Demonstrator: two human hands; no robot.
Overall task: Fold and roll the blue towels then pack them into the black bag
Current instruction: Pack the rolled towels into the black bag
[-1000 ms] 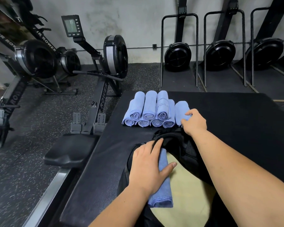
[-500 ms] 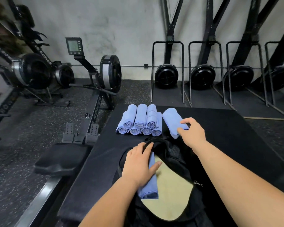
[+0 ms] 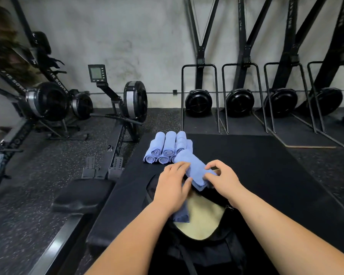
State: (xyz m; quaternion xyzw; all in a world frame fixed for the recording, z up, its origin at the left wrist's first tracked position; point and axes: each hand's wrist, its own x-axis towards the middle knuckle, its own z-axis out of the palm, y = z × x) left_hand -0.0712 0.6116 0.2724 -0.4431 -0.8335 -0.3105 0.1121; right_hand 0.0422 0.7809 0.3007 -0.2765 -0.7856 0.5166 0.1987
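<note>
Mat (image 3: pixel 266 165): black, bearing bag (image 3: pixel 207 255) and stack (image 3: pixel 167 147) | Bag: open, near edge, packed towel (image 3: pixel 182 217) along its left side | Stack: rolled towels, far left corner | Towel (image 3: pixel 193 167): rolled, held above bag's mouth | Left hand (image 3: pixel 171 187): fingers over, thumb apparently under towel | Right hand (image 3: pixel 222 177): pinches towel's near end

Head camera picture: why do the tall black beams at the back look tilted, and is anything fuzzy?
In the head view, the wide lens likely leans the black beams outward near the right edge; the rowing machine at the left edge is blurry; the rolled towel between the left hand and right hand is fairly sharp; the black bag is dark, with little detail showing.
</note>
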